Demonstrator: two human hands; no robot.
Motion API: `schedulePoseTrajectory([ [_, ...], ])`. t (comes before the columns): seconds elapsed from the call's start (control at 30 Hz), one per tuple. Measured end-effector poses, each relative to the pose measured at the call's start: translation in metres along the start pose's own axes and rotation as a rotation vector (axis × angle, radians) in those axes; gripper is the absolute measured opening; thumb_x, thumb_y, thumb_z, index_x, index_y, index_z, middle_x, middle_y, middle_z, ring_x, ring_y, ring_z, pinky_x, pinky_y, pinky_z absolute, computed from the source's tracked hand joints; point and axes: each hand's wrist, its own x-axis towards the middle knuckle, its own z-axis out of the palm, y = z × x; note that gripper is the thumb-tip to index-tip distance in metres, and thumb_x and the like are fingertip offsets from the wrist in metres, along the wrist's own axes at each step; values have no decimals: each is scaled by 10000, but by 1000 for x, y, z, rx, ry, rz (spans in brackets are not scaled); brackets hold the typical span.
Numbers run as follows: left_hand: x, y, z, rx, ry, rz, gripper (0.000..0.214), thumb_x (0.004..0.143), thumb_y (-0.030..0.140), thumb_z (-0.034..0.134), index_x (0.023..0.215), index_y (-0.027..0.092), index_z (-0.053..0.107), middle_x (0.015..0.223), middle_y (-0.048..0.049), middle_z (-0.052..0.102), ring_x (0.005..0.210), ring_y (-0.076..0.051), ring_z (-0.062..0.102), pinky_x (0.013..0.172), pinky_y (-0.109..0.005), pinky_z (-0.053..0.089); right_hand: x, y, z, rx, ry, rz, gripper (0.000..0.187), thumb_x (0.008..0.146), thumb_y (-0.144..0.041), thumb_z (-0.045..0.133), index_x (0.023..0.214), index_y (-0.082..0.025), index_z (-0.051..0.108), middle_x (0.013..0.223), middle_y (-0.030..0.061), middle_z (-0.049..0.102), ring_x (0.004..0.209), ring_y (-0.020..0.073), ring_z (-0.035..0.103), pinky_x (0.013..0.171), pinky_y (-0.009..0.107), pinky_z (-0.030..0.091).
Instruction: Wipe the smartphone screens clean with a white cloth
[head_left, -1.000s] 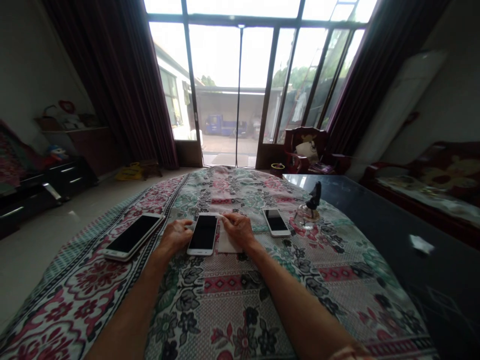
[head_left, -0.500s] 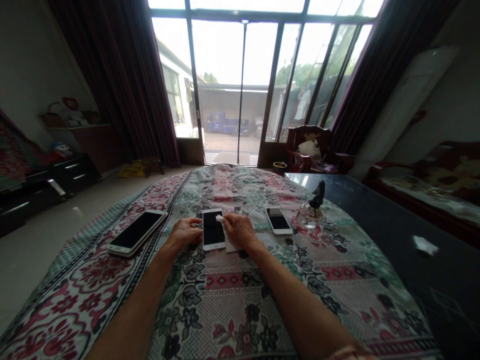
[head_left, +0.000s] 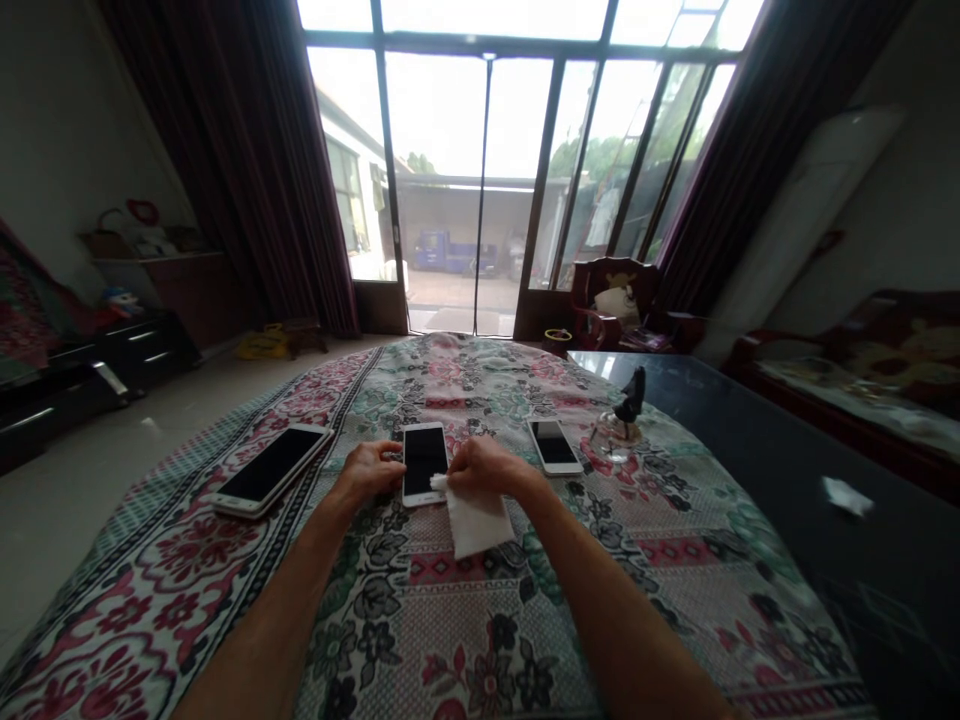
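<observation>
1. One glazed double door [head_left: 486, 190], flanked by dark curtains, stands far beyond the middle phone [head_left: 424, 463].
2. One bed under a floral patterned bedspread [head_left: 360, 640] carries the phones. The middle phone lies on it face up, its screen dark, near the near-centre of the spread.
3. One dark glossy bench [head_left: 750, 520] runs along the right of the bed, well to the right of the middle phone. A small white scrap [head_left: 846, 495] lies on it.
4. Two further phones flank the middle phone, both face up and dark: a larger white-framed phone [head_left: 268, 468] just to its left, tilted across its neighbour's axis, and a smaller white phone [head_left: 553, 447] to its right. A dark bird figurine on a glass base [head_left: 624, 415] stands beyond that smaller phone.
5. The left hand [head_left: 367, 472] sits against the left edge of the middle phone. Its left fingers [head_left: 388, 455] are curled; whether they grip or merely rest cannot be told.
6. The right hand [head_left: 484, 467] lies just right of the middle phone, its right fingers [head_left: 461, 465] clenched on a white paper tissue [head_left: 480, 522]. A gathered corner of tissue touches the phone's lower right.
7. Judgement: bracing the phone by its edge looks sound, since the soft bedspread offers little footing.
</observation>
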Motion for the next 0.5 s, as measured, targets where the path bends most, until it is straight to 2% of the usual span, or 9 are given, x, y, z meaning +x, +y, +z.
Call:
schedulePoseTrajectory([
  [0.07,-1,0,0,-14,-11,-12,478,620,135,660,1097,100,660,476,62,580,432,-121,575,421,-194,396,1,-5,2,-27,119,8,168,691,-172,655,584,-247,761,461,-26,616,453,99,490,457,222,308],
  [0.13,-1,1,-1,-32,-21,-20,494,612,130,664,1104,89,648,497,55,598,444,-121,580,432,-196,402,2,-12,8,-82,153,-9,177,725,-154,644,693,-240,795,602,9,706,547,125,565,537,234,374],
  [0.23,-1,0,-2,-29,-13,-10,498,596,130,667,1092,88,653,491,54,599,447,-127,584,437,-199,409,0,-25,22,-181,73,-60,214,740,-122,633,786,-234,810,754,46,757,669,157,627,650,252,422],
  [0.37,4,-5,-2,8,-8,6,497,593,139,674,1088,85,667,457,54,585,431,-131,569,425,-201,403,-5,-38,32,-269,6,-28,218,735,-105,617,757,-217,802,735,56,743,670,166,624,639,250,416],
  [0.43,6,-7,-2,8,0,1,502,595,147,683,1093,88,667,464,56,588,440,-132,576,427,-199,407,-7,-42,29,-323,-89,33,195,718,-103,629,748,-194,799,727,69,739,641,169,617,599,249,406],
  [0.5,7,-7,-1,1,11,-16,506,593,148,694,1094,85,665,472,58,589,446,-130,578,426,-196,405,-10,-45,20,-371,-237,87,170,700,-110,650,758,-172,798,734,77,738,635,173,620,573,242,405],
])
